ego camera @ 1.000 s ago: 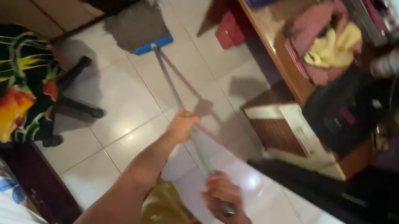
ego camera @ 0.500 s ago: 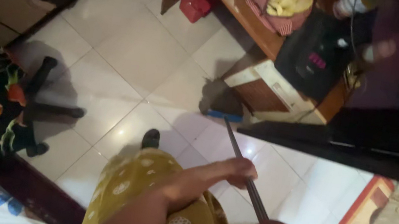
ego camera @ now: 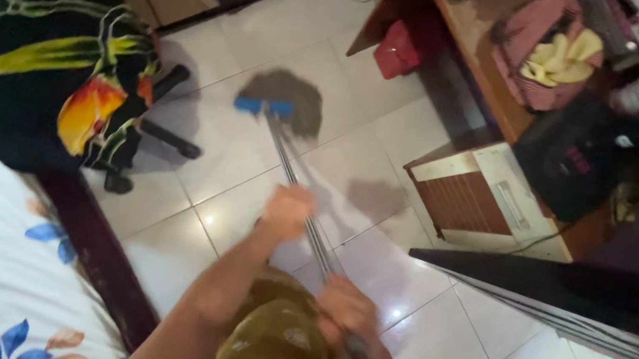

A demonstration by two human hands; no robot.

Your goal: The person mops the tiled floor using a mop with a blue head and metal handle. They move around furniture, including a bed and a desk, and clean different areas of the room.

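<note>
Mid-stroke mopping: left hand [ego camera: 287, 210] and right hand [ego camera: 346, 308] grip the mop handle [ego camera: 297, 189] closed; next, drawing the mop head [ego camera: 264, 106] nearer needs steady downward pressure.

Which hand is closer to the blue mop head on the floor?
Left. The left hand grips the grey metal handle partway down toward the blue mop head; the right hand holds it farther back.

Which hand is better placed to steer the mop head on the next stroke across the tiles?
Probably the left hand: it closes round the mop handle lower down, nearer the mop head. The right hand holds the upper end, close to the body.
</note>
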